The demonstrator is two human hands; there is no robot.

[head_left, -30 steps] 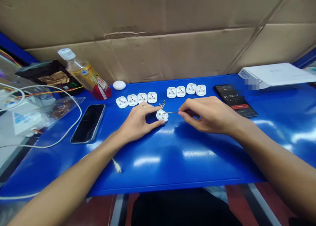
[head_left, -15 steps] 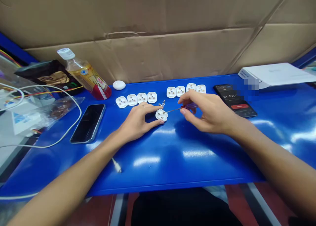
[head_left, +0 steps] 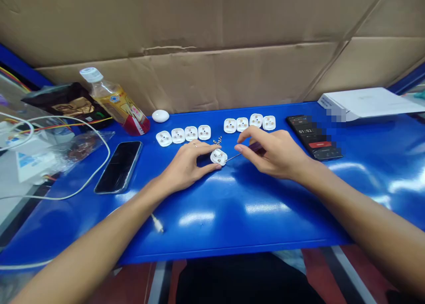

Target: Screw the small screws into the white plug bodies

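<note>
The left hand [head_left: 184, 167] pinches the edges of a small white piece [head_left: 218, 156] between thumb and finger, so it is the nearer hand. The piece sits on the blue table [head_left: 212, 233], between both hands. Next is a thin screwdriver [head_left: 233, 157], slanting from the piece's right edge up to the right hand [head_left: 275, 155], which holds it in curled fingers.
</note>
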